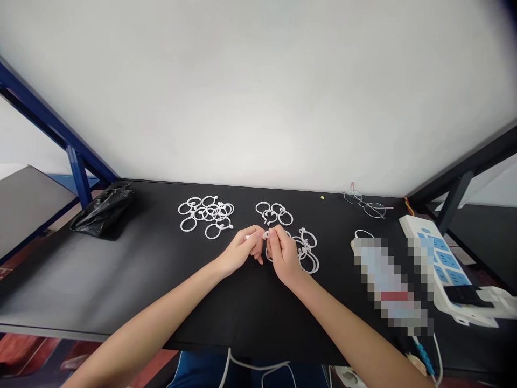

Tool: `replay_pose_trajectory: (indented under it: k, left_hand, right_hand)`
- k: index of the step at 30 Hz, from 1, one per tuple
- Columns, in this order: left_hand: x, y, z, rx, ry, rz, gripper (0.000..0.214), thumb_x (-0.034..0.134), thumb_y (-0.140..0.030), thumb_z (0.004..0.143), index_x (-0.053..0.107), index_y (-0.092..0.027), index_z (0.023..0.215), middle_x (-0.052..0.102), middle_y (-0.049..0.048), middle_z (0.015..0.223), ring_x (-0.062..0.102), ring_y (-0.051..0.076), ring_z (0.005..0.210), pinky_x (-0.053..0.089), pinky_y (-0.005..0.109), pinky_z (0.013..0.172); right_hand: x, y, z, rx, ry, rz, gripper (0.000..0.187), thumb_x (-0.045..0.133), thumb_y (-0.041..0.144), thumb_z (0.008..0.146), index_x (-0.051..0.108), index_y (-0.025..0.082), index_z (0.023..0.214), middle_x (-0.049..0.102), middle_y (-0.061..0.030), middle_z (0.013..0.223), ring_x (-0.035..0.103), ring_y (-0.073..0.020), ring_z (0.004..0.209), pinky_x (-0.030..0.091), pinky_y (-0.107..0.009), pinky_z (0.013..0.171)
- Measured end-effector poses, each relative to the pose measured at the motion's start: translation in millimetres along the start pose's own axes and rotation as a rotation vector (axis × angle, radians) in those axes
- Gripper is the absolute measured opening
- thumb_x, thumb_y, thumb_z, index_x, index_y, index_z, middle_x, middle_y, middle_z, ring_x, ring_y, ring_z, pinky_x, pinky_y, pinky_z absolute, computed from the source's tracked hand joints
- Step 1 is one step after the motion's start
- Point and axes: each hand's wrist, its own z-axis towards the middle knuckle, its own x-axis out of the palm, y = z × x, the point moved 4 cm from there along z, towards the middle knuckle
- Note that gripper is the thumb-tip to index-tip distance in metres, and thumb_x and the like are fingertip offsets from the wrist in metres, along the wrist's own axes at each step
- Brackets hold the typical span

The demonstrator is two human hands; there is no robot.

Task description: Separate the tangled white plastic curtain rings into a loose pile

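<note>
My left hand (242, 250) and my right hand (286, 254) meet near the middle of the black table (238, 307). Between their fingertips they pinch a small white ring (265, 235) with an eyelet, like a curtain ring; fingers hide most of it. Both hands are closed, thumbs pressed against the index fingers. White rings of the same sort (213, 237) lie in a loose heap left of my left hand. Several more rings (286, 224) lie just behind the hands. A further cluster of rings (317, 263) is beside my right hand, which partly covers it.
A crumpled black plastic bag (103, 210) lies at the left. Glasses (374, 210) rest at the back right, with a small yellow bit (322, 197) nearby. On the right are a blurred-out device (388, 285) and a white power strip (440, 258). White cables (258, 368) hang at the front edge.
</note>
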Motion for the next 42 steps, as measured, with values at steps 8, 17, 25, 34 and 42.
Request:
replay_pose_trajectory:
  k: [8, 17, 25, 34, 42]
  left_hand:
    - [2.0, -0.5, 0.0, -0.083, 0.064, -0.071, 0.039, 0.050, -0.053, 0.089, 0.060, -0.015, 0.085, 0.052, -0.0015, 0.055, 0.049, 0.012, 0.051, 0.053, 0.027, 0.056]
    - [-16.7, 2.1, 7.1, -0.144, -0.160, -0.402, 0.053, 0.043, -0.065, 0.087, 0.061, -0.016, 0.085, 0.048, -0.0025, 0.057, 0.046, 0.010, 0.050, 0.049, 0.024, 0.051]
    - [-36.4, -6.4, 3.3, -0.074, -0.496, -0.656, 0.021, 0.053, -0.036, 0.088, 0.058, -0.016, 0.093, 0.050, -0.0033, 0.063, 0.046, 0.008, 0.050, 0.042, 0.019, 0.049]
    - [-46.1, 0.6, 4.1, -0.055, -0.598, -0.665, 0.017, 0.050, -0.031, 0.084, 0.053, -0.016, 0.092, 0.045, -0.0053, 0.060, 0.043, 0.008, 0.047, 0.039, 0.020, 0.049]
    - [-30.1, 4.1, 3.6, -0.107, -0.522, -0.683, 0.016, 0.056, -0.032, 0.082, 0.052, -0.016, 0.087, 0.038, -0.0084, 0.054, 0.039, 0.007, 0.046, 0.036, 0.020, 0.048]
  right_hand:
    - [-4.1, 4.4, 0.9, -0.042, -0.085, -0.046, 0.034, 0.033, 0.037, 0.101, 0.039, 0.022, 0.072, 0.043, 0.0049, 0.055, 0.042, -0.0105, 0.047, 0.035, -0.025, 0.048]
    - [-5.2, 3.1, -0.4, -0.068, -0.101, 0.024, 0.033, 0.032, 0.038, 0.102, 0.047, 0.021, 0.078, 0.043, 0.0058, 0.053, 0.042, -0.0094, 0.043, 0.034, -0.024, 0.046]
    - [-5.5, 6.3, -1.8, -0.088, -0.080, -0.042, 0.031, 0.033, 0.038, 0.101, 0.052, 0.021, 0.083, 0.043, 0.0061, 0.051, 0.043, -0.0098, 0.042, 0.035, -0.024, 0.047]
    - [-14.4, 4.7, 3.5, -0.102, -0.141, -0.049, 0.031, 0.035, 0.037, 0.101, 0.053, 0.020, 0.083, 0.043, 0.0055, 0.053, 0.041, -0.0097, 0.042, 0.035, -0.024, 0.046]
    - [-1.0, 1.7, 8.2, -0.072, 0.109, -0.271, 0.023, 0.047, 0.028, 0.095, 0.052, 0.021, 0.074, 0.048, 0.0053, 0.053, 0.046, -0.0106, 0.046, 0.035, -0.024, 0.051]
